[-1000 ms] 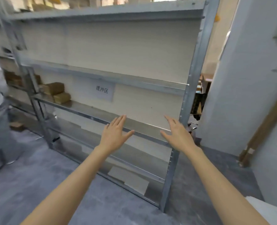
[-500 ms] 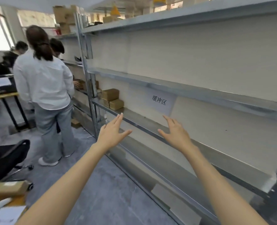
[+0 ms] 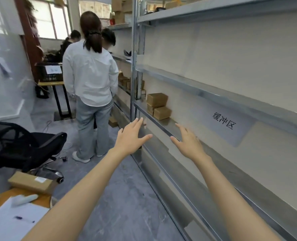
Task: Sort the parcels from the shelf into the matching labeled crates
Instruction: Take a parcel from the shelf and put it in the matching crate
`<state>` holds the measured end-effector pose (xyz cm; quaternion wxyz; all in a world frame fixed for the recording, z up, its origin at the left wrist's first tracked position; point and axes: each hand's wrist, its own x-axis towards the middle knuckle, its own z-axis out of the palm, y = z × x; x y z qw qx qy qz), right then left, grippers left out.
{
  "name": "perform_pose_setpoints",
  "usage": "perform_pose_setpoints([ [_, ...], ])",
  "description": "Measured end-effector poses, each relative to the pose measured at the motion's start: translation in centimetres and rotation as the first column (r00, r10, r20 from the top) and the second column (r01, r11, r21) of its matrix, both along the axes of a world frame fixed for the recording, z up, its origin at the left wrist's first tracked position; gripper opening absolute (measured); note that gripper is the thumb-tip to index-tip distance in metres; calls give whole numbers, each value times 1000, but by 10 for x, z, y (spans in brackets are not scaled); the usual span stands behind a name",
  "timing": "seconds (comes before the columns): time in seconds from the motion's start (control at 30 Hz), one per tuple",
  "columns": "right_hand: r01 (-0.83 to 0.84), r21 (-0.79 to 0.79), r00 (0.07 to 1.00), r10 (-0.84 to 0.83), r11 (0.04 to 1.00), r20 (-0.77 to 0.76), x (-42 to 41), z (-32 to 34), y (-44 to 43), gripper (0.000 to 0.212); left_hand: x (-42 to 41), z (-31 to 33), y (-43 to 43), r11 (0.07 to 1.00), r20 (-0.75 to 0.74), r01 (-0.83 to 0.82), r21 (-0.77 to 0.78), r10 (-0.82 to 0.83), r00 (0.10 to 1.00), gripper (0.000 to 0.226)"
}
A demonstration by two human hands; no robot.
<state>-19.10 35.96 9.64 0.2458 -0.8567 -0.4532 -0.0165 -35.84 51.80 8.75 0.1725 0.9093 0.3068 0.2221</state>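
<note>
Held out before smooth grey metal shelf (image 3: 170, 122): left hand (image 3: 132, 137) and right hand (image 3: 188, 143), fingers spread, gripping nothing. Farther along on that shelf, near the upright: stacked boxy brown cardboard parcels (image 3: 157, 100).

One wide-angle view is taken from head height and directed forward and downward. The grey metal shelving rack (image 3: 213, 92) is seen close at right, with the left hand (image 3: 132, 136) and right hand (image 3: 189, 145) framed near the centre.
</note>
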Motion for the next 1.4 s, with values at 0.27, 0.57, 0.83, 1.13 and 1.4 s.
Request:
perform_pose_setpoints([
  [0.27,-97,42,994,99,994,-42,88,-10,154,61,91,-3,121,999,-8,-37,32,38,999,83],
  [0.57,-72,83,992,80,994,-96,193,-16,271,62,192,-9,229,1000,24,-16,-3,16,1000,83],
  [0.83,55,67,986,-43,996,-163,272,-41,336,67,287,-30,302,990,44,125,-71,-122,992,82],
  [1.13,303,-85,919,-314,949,-239,366,-87,424,75,414,-70,413,930,-67,343,-130,-353,933,88],
  [1.4,410,-219,778,-465,885,-422,413,-149,487,104,505,-122,479,845,-179,476,-246,-522,834,95],
])
